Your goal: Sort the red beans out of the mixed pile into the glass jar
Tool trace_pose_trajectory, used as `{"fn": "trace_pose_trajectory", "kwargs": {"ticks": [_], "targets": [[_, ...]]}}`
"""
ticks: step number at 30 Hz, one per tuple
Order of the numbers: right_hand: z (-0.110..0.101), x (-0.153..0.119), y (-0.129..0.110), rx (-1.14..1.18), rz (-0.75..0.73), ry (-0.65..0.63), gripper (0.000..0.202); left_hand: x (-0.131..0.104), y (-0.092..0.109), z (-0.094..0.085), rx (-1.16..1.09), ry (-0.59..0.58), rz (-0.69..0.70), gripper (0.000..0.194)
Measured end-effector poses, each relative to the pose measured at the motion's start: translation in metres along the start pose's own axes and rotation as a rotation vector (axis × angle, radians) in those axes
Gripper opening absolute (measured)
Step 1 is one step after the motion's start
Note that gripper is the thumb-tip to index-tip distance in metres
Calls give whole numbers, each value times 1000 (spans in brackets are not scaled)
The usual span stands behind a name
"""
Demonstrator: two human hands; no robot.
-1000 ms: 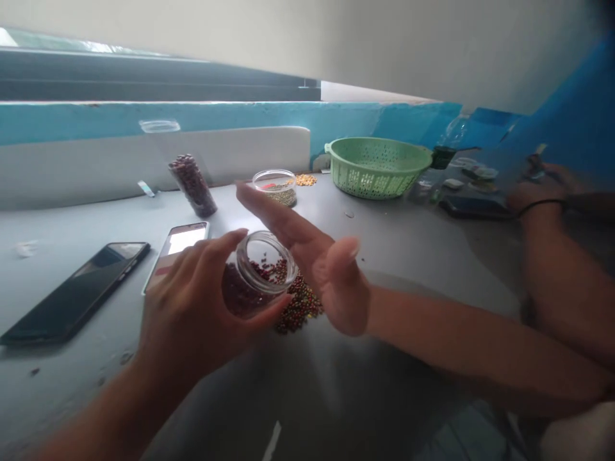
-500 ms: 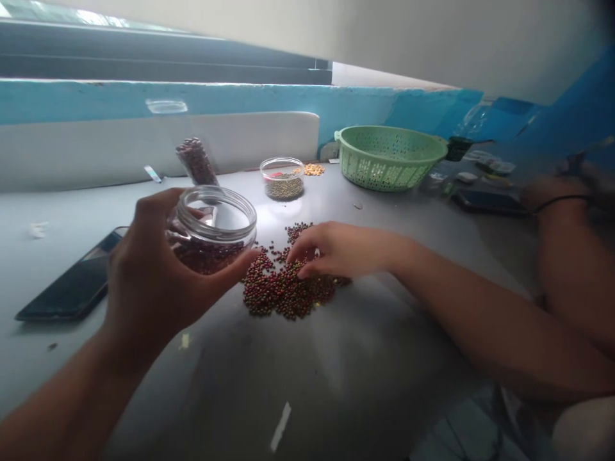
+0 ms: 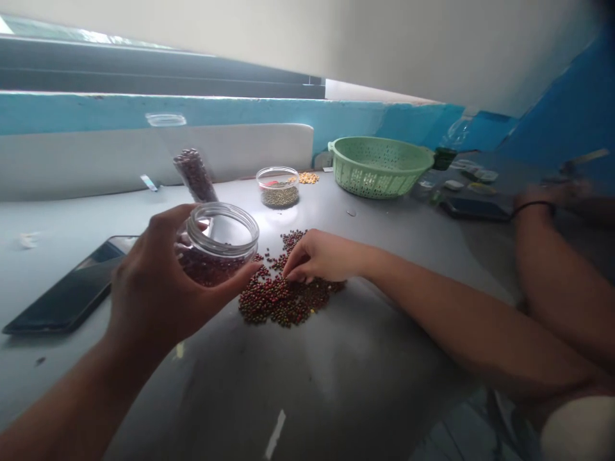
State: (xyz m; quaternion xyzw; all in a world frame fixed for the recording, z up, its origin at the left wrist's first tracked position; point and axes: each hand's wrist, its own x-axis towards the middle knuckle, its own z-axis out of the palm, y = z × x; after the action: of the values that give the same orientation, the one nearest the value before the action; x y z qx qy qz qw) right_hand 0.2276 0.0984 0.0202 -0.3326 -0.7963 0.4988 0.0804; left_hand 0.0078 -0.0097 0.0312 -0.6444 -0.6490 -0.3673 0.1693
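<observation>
My left hand (image 3: 158, 275) is wrapped round a clear, lidless plastic jar (image 3: 223, 234), its thumb along the near side. Dark red beans (image 3: 211, 269) fill the jar's lower part. On the grey table just right of it lies a loose heap of small red and greenish beans (image 3: 273, 301). Reaching in from the right, my right hand (image 3: 321, 256) has its fingertips pinched together at the heap's surface. Whatever sits between those fingertips is too small to make out.
Behind the jar stands a clear container of dark beans (image 3: 195, 176). Further back are a round tub of small greenish beans (image 3: 278, 192), some yellow kernels (image 3: 308, 178) and a green basket (image 3: 382, 173). A phone (image 3: 62, 288) lies left; another person's arm (image 3: 552, 256) is at right.
The fingers of my right hand have closed from a slightly parted shape into a pinch at the heap. My left hand still holds the jar. The whole view has shifted slightly.
</observation>
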Motion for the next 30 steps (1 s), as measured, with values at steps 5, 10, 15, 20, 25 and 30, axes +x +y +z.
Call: {"fn": "trace_pose_trajectory", "kwargs": {"ticks": [5, 10, 15, 20, 25, 30], "targets": [[-2, 8, 12, 372, 91, -17, 10, 0, -4, 2, 31, 10, -14, 88], [-4, 10, 19, 496, 93, -53, 7, 1, -6, 2, 37, -3, -45, 92], [-2, 8, 16, 494, 101, -19, 19, 1, -3, 0, 33, -14, -53, 91], [-1, 6, 12, 411, 75, -10, 10, 1, -1, -1, 38, -35, -72, 93], [-4, 8, 16, 307, 64, -35, 18, 1, -6, 3, 45, -2, -30, 91], [-4, 6, 6, 472, -70, 241, 13, 0, -7, 4, 23, -17, 107, 86]]}}
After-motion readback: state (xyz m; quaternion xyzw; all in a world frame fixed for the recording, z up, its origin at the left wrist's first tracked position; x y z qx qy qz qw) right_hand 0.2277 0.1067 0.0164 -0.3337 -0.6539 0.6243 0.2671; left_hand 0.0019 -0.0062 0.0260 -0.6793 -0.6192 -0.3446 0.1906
